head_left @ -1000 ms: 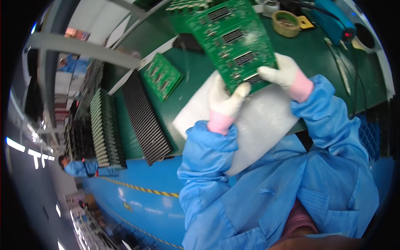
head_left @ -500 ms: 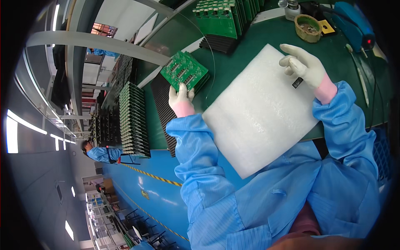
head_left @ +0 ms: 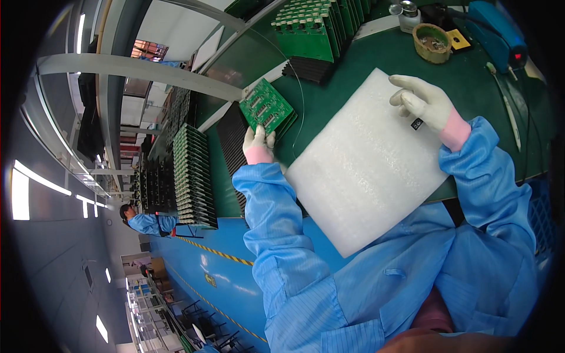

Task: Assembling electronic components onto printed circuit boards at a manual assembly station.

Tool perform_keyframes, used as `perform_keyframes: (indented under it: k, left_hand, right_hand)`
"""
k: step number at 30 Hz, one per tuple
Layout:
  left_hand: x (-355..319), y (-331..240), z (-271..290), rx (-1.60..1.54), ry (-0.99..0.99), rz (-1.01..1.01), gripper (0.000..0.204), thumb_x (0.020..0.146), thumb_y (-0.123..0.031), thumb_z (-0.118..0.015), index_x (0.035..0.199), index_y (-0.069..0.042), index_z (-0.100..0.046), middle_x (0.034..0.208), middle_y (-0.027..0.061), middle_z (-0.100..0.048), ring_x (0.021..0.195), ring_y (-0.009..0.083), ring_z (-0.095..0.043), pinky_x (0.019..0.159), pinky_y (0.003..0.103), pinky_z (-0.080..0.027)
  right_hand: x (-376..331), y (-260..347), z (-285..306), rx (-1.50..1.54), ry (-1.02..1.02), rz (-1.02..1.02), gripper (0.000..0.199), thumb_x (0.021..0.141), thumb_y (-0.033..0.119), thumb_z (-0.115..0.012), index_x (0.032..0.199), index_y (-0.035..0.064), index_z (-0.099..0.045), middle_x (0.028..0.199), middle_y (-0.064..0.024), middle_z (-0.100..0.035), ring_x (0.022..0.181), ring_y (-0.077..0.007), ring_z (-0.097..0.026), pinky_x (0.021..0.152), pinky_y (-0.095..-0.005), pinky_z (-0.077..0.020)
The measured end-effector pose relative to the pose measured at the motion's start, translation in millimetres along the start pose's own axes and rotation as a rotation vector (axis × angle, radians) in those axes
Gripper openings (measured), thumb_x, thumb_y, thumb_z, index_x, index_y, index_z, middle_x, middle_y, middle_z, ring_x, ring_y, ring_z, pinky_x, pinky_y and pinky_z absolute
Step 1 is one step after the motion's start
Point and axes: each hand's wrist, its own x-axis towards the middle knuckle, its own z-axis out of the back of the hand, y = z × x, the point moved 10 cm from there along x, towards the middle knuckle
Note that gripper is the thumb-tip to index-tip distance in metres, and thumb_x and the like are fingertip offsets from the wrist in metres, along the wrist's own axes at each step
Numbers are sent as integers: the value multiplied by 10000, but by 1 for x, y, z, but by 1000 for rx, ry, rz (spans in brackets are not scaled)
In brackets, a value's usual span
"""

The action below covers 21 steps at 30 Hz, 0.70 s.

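Note:
My left hand (head_left: 258, 143), in a white glove with a pink cuff, is closed on the lower edge of a green circuit board (head_left: 266, 109), thumb on its face. At least one more green board shows just behind it. My gloved right hand (head_left: 425, 105) hovers above a white foam sheet (head_left: 365, 170), index finger stretched out and the others loosely bent, with nothing visible in them. Beside its palm, a small black display part (head_left: 416, 124) with pale digit shapes appears to lie on the foam, partly covered by the hand.
Black ridged racks (head_left: 234, 138) stand at left and back, the back one holding upright green boards (head_left: 303, 29). Farther left is a long row of boards (head_left: 197, 176). At right are a round pot (head_left: 432, 44), a blue tool (head_left: 500, 35) and a brush (head_left: 511, 115). A person (head_left: 150, 223) sits far left.
My right hand has shifted slightly left and down, covering more of the black display part. The left hand keeps its grip while the board tilts a little; the whole view has shifted slightly.

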Motion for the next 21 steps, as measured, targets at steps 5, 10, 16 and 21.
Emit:
perform_keyframes:
  k: [5, 10, 16, 21]
  left_hand:
    - [-7, -2, 9, 374, -181, 85, 305, 896, -206, -574, 1082, 36, -558, 881, 123, -606, 660, 158, -592, 505, 189, -458]
    - [-3, -37, 4, 1355, -193, -110, 460, 851, -362, -565, 1171, -31, -552, 911, 132, -611, 716, 275, -618, 641, 355, -511]
    - [-31, -94, -121, 1702, -111, -377, 486, 810, -399, -567, 1212, -126, -560, 1023, 110, -611, 839, 323, -617, 709, 389, -497]
    - [-24, -121, -253, 1256, 133, -731, 553, 771, -386, -630, 1263, -161, -518, 1190, 105, -528, 936, 303, -594, 758, 372, -493]
  right_hand:
    - [-1, 0, 6, -3, -15, 47, 583, 901, 409, -500, 1304, -11, -460, 1026, -177, -625, 795, -186, -596, 702, -262, -496]
    - [-1, -2, 1, 108, 27, -5, 540, 897, 335, -501, 1297, -25, -460, 1010, -166, -609, 807, -193, -583, 741, -269, -479]
    - [-1, -3, 5, 171, 29, -14, 506, 890, 289, -517, 1290, -18, -468, 1000, -152, -613, 785, -176, -581, 716, -262, -478]
    - [1, -7, 3, 163, 36, 11, 472, 876, 215, -542, 1278, -24, -477, 975, -127, -615, 760, -146, -566, 680, -246, -469]
